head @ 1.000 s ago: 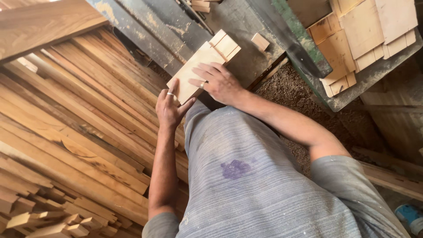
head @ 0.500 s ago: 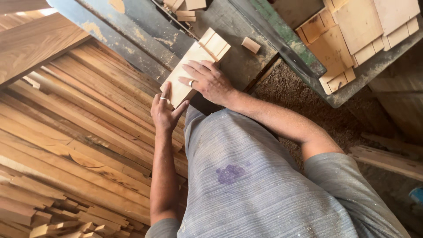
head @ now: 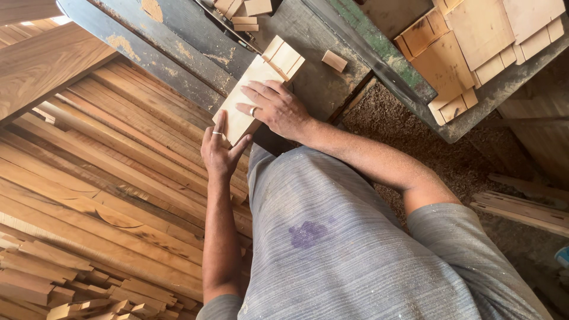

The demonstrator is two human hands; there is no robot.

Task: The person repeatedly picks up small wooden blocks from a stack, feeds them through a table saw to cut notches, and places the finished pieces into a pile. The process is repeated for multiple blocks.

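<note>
Long wooden planks (head: pixel 101 178) lie stacked at the left. The left hand (head: pixel 219 151), open with fingers spread, braces the near end of a pale wooden board (head: pixel 252 89) lying on the dark workbench (head: pixel 314 83). The right hand (head: pixel 275 109) presses flat and open on the board's top. Cut wood blocks (head: pixel 468 53) are piled at the right.

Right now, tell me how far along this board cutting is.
Done: the board already shows two slits at its far end, a small block lies on the saw table, and cut pieces are stacked at the right.
In hand: the right hand presses flat on the board and the left hand backs its near end.
Left: most of the board looks uncut, and the planks lie piled alongside.
</note>
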